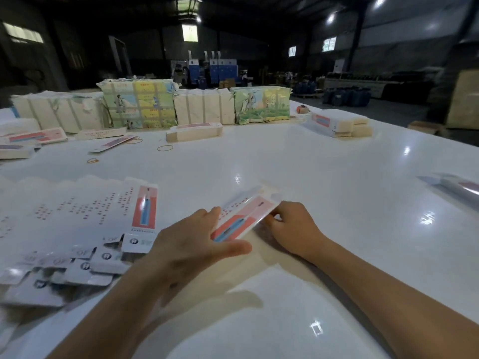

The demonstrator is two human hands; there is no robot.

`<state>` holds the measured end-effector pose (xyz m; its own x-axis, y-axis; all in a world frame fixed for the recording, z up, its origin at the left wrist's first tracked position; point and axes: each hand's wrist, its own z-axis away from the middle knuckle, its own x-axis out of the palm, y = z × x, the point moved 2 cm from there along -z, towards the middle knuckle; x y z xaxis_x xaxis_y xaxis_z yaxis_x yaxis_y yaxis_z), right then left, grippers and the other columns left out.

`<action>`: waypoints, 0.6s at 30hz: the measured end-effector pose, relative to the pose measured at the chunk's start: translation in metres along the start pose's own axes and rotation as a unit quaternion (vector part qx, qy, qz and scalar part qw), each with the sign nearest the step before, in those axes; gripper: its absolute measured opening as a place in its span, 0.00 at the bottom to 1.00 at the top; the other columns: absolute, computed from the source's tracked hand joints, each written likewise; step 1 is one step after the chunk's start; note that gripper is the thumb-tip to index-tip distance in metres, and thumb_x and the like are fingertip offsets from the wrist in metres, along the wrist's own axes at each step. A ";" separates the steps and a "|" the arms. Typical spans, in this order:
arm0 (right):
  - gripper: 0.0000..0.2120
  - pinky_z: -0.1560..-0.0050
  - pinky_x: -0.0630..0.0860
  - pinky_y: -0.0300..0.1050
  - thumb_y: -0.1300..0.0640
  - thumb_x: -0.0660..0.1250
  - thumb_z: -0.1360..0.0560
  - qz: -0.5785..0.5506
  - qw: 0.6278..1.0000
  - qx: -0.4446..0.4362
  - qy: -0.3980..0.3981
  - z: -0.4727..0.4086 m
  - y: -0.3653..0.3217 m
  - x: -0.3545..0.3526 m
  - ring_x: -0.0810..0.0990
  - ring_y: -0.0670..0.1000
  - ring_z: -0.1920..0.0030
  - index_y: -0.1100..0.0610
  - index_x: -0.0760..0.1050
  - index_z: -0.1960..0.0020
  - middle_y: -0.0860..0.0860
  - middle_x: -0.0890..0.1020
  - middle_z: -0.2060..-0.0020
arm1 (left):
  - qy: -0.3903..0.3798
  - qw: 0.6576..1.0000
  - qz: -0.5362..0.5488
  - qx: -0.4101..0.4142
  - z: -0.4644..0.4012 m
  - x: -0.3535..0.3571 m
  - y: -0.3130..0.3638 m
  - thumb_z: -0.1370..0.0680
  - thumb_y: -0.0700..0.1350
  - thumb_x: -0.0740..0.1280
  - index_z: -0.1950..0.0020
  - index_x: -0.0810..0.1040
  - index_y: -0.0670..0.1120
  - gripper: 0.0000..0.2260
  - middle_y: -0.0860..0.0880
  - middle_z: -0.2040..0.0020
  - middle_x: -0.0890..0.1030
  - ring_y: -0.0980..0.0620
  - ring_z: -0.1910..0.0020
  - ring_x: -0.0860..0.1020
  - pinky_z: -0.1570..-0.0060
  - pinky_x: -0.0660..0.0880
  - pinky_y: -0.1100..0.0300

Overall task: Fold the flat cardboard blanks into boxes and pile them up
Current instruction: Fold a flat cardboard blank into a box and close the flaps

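Both hands [197,239] [290,226] pinch one blank [243,218] mid-fold — few boxes [339,124] piled far right, many blanks [77,229] left unfolded.

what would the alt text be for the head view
Two bare hands, left hand and right hand, hold a pink-and-blue printed cardboard blank over a white table. A fanned stack of flat blanks lies to the left, wrapped bundles behind.
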<state>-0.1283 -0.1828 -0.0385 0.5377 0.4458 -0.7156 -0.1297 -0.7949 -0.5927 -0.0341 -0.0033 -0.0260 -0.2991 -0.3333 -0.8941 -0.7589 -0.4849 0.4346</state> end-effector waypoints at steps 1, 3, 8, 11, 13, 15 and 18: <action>0.13 0.66 0.71 0.40 0.59 0.61 0.23 -0.014 1.000 0.004 -0.003 0.001 0.000 0.000 0.76 0.46 0.68 0.53 0.77 0.65 0.43 0.80 0.71 | -0.011 1.000 -0.007 0.000 0.000 0.001 0.001 0.43 0.80 0.55 0.41 0.65 0.61 0.37 0.63 0.51 0.72 0.56 0.57 0.79 0.58 0.80 0.61; 0.17 0.69 0.68 0.31 0.60 0.61 0.23 -0.035 0.999 0.007 -0.020 0.004 -0.004 0.000 0.75 0.38 0.69 0.45 0.73 0.67 0.33 0.76 0.74 | -0.003 1.000 -0.023 0.000 0.001 0.004 0.002 0.41 0.77 0.59 0.41 0.64 0.61 0.34 0.64 0.52 0.71 0.56 0.58 0.79 0.59 0.79 0.63; 0.11 0.63 0.77 0.36 0.67 0.63 0.30 -0.404 0.906 0.107 -0.065 0.001 -0.008 -0.004 0.83 0.51 0.57 0.57 0.83 0.55 0.48 0.85 0.57 | 0.040 0.999 0.002 -0.005 -0.001 0.004 0.000 0.41 0.76 0.60 0.41 0.65 0.61 0.34 0.64 0.51 0.71 0.55 0.58 0.79 0.57 0.80 0.61; 0.17 0.63 0.81 0.47 0.65 0.73 0.40 -0.674 0.697 0.134 -0.206 0.004 -0.016 -0.006 0.83 0.59 0.55 0.62 0.82 0.50 0.61 0.82 0.52 | 0.038 0.998 0.048 0.005 -0.001 0.005 0.003 0.41 0.75 0.62 0.41 0.65 0.62 0.33 0.65 0.51 0.71 0.56 0.58 0.79 0.59 0.79 0.63; 0.27 0.59 0.82 0.49 0.63 0.80 0.43 -0.687 0.676 0.101 -0.245 0.005 -0.022 -0.006 0.78 0.61 0.48 0.62 0.79 0.45 0.62 0.80 0.48 | 0.034 0.995 0.097 0.015 0.000 0.007 0.007 0.41 0.74 0.64 0.41 0.64 0.65 0.31 0.65 0.51 0.72 0.58 0.57 0.79 0.64 0.77 0.69; 0.29 0.57 0.81 0.47 0.60 0.83 0.45 -0.683 0.684 0.095 -0.238 0.004 -0.021 -0.005 0.73 0.61 0.45 0.59 0.80 0.46 0.59 0.79 0.46 | 0.023 0.991 0.133 0.023 0.000 0.007 0.011 0.41 0.72 0.65 0.45 0.64 0.67 0.28 0.66 0.52 0.72 0.61 0.58 0.79 0.71 0.72 0.74; 0.25 0.70 0.76 0.39 0.58 0.83 0.45 -0.660 0.718 0.102 -0.195 0.004 -0.019 -0.004 0.77 0.51 0.65 0.60 0.81 0.50 0.58 0.82 0.56 | 0.012 0.984 0.178 0.019 0.000 0.005 0.014 0.41 0.71 0.68 0.51 0.66 0.66 0.24 0.66 0.54 0.73 0.67 0.58 0.78 0.73 0.69 0.76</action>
<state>-0.1314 -0.1681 -0.0262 0.0348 0.8688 0.4939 0.1379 0.4853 -0.8634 -0.0461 -0.0116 -0.0249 -0.5355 -0.4963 -0.6833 -0.6298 -0.3045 0.7146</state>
